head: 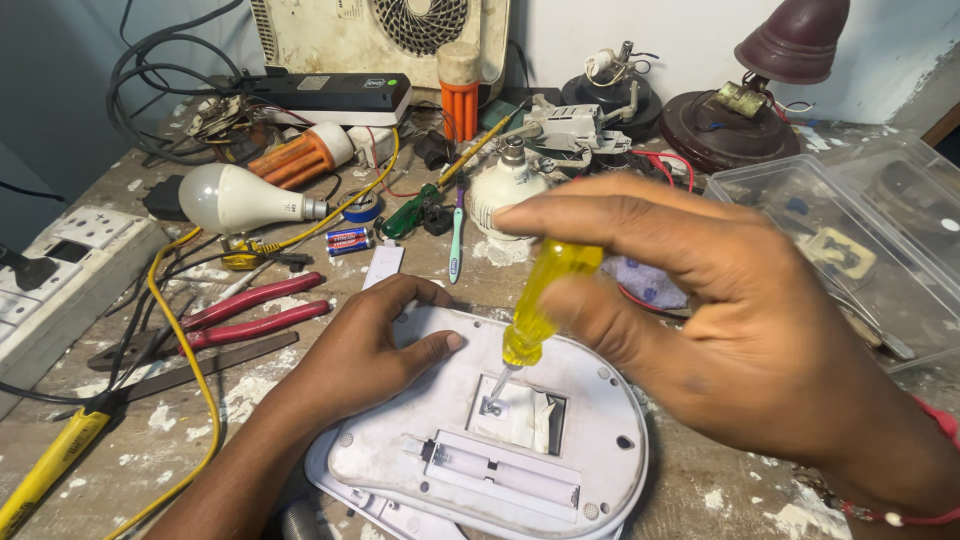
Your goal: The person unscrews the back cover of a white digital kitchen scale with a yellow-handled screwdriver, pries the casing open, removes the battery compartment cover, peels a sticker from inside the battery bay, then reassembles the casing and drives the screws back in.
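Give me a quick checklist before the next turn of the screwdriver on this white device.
1. Screwdriver tip in the square recess of the white device: ok.
2. Tip seated in the screw head: cannot tell, too small.
3. Right hand grips the yellow handle: ok.
4. Left hand presses on the casing's upper left edge: ok.
5. Left fingers apart from the tip: ok.
6. Battery bay empty; batteries lie beside the bulb: ok.

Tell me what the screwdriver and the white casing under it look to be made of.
Screwdriver: handle looks like translucent yellow plastic, since light passes through it; the thin shaft is grey and shiny, probably steel. White casing: likely moulded plastic with a matt, slightly scuffed finish, judging by its rounded edges and formed battery recess. The right hand holds the handle; the left hand presses on the casing.
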